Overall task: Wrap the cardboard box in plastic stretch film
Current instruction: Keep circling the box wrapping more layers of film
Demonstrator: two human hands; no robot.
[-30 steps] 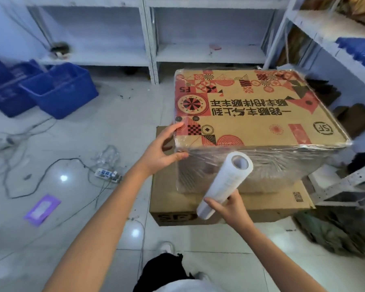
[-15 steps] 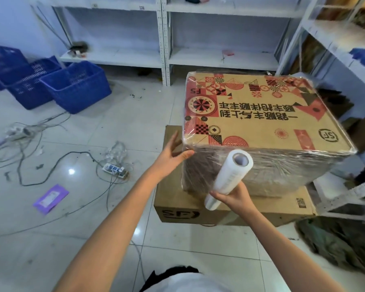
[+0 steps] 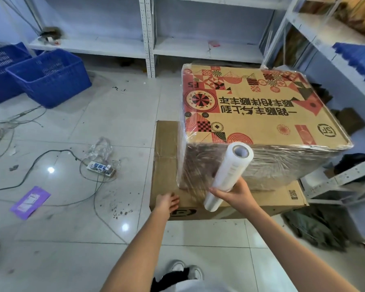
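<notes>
1. My right hand (image 3: 236, 193) grips the roll of stretch film (image 3: 230, 175) near its lower end, fingers curled around the tube. The roll tilts up and to the right, with its open core facing me.
2. The roll sits just in front of the near side of the printed cardboard box (image 3: 257, 108), close to its near-left corner.
3. My left hand (image 3: 167, 202) is loose, fingers relaxed and holding nothing. It hangs low over the near-left part of the flat brown carton (image 3: 167, 165); I cannot tell whether it touches the cardboard.
4. The printed box stands on that flat carton, right of centre in the scene. Clear film already covers its near and left sides, wrinkled and shiny, and laps over the top edges.
5. On the tiled floor to the left lie a power strip (image 3: 100, 167) with tangled cables, a crumpled bit of clear plastic (image 3: 99, 147) just beyond it, and a purple packet (image 3: 30, 202) nearer me.
6. Two blue crates (image 3: 49, 77) sit at the far left, in front of white metal shelving (image 3: 148, 34).
</notes>
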